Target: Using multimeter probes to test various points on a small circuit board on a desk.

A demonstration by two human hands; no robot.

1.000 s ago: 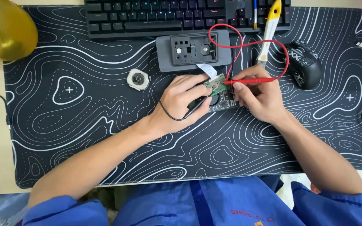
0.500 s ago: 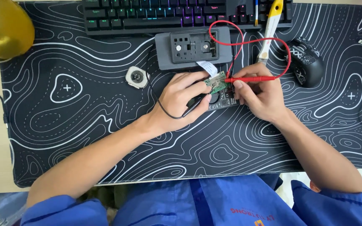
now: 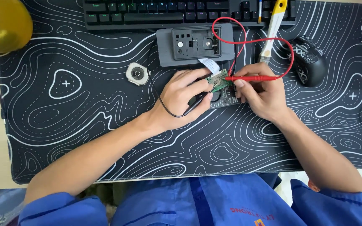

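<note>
A small green circuit board (image 3: pixel 218 81) lies on a dark block (image 3: pixel 225 98) in the middle of the black patterned desk mat (image 3: pixel 84 109). My left hand (image 3: pixel 183 98) grips a black test probe (image 3: pixel 197 100) whose tip meets the board's left side. My right hand (image 3: pixel 260 92) pinches a red test probe (image 3: pixel 252 78), its tip on the board's right edge. The red lead (image 3: pixel 248 39) loops up over a grey tester box (image 3: pixel 195 44). A white ribbon cable (image 3: pixel 209 65) runs from the box to the board.
A keyboard (image 3: pixel 168 10) lines the mat's far edge. A white-handled brush (image 3: pixel 273 29) and a black mouse (image 3: pixel 308 60) lie at the right. A small round watch body (image 3: pixel 137 74) sits left of the box. A yellow object (image 3: pixel 3 23) stands at the far left.
Both hands stay on the board with their probes. The view has shifted slightly; nothing else has moved.
</note>
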